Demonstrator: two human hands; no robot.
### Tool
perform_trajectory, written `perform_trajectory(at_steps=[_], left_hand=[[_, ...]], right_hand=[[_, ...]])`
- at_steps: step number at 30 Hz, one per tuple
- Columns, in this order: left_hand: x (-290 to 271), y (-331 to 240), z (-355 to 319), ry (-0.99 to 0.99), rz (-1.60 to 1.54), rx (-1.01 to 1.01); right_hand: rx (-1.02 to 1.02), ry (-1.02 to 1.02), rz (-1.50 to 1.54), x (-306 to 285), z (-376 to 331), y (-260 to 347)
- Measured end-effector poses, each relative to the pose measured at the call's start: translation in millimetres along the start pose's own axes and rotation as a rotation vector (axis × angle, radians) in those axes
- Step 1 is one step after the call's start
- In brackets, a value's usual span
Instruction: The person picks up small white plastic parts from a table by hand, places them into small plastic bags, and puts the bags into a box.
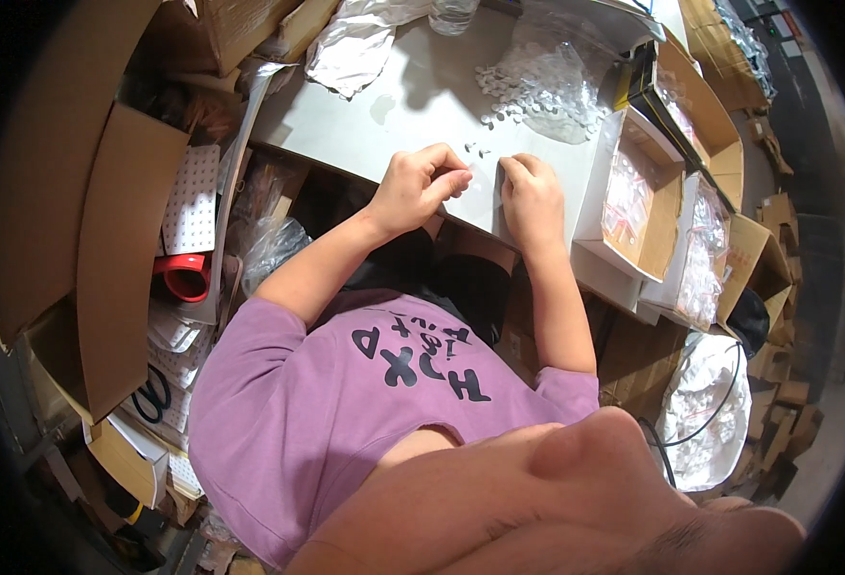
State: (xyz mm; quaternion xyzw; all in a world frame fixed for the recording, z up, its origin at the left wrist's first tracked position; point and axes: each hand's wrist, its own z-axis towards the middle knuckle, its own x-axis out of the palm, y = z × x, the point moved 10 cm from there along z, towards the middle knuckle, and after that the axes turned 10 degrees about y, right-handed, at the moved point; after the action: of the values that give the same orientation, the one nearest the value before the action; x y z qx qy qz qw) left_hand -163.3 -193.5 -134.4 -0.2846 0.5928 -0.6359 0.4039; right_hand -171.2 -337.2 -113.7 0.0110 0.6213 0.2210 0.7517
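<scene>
My left hand (421, 184) rests at the near edge of the white table (375, 125), thumb and fingers pinched together; whether a piece sits between them is hidden. My right hand (533, 196) lies beside it, fingers curled onto what looks like a small clear bag (495, 192) standing between the two hands. A few small white round pieces (478, 149) lie just beyond my fingertips. Further back, a heap of the same white discs (528, 91) spreads over a clear plastic bag.
Open cardboard boxes with small filled bags (633, 196) stand to the right, with more bagged stock (705, 254) behind. Crumpled white plastic (351, 43) lies at the back left. A red mug (185, 276), scissors (154, 393) and cardboard cartons (116, 249) crowd the left. A white sack (705, 412) sits low right.
</scene>
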Motion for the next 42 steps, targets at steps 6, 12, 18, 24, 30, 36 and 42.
perform_trajectory(at_steps=[6, 12, 18, 24, 30, 36, 42], left_hand=[[-11.7, -16.1, 3.6, -0.201, 0.087, 0.187], [-8.6, -19.1, 8.3, -0.156, 0.155, 0.174], [-9.7, -6.8, 9.2, -0.150, 0.132, 0.026], [0.0, -4.1, 20.1, -0.101, -0.004, 0.129], [15.7, -14.5, 25.6, -0.006, 0.118, 0.146], [29.2, -3.2, 33.3, 0.103, 0.143, -0.047], [47.7, -8.7, 40.7, 0.166, 0.267, 0.164]], right_hand=[[-0.059, -0.009, -0.100, -1.5, -3.5, 13.1], [-0.068, 0.056, -0.144, 5.9, -4.9, 12.3], [-0.074, 0.043, -0.069, 0.2, -6.5, 9.0], [-0.016, -0.023, 0.245, -12.3, -1.8, -17.5], [0.173, 0.025, 0.634, -17.8, -2.4, -44.4], [0.161, 0.044, 0.816, -30.0, -1.0, -39.9], [0.126, 0.070, 0.801, -36.8, -3.2, -36.5]])
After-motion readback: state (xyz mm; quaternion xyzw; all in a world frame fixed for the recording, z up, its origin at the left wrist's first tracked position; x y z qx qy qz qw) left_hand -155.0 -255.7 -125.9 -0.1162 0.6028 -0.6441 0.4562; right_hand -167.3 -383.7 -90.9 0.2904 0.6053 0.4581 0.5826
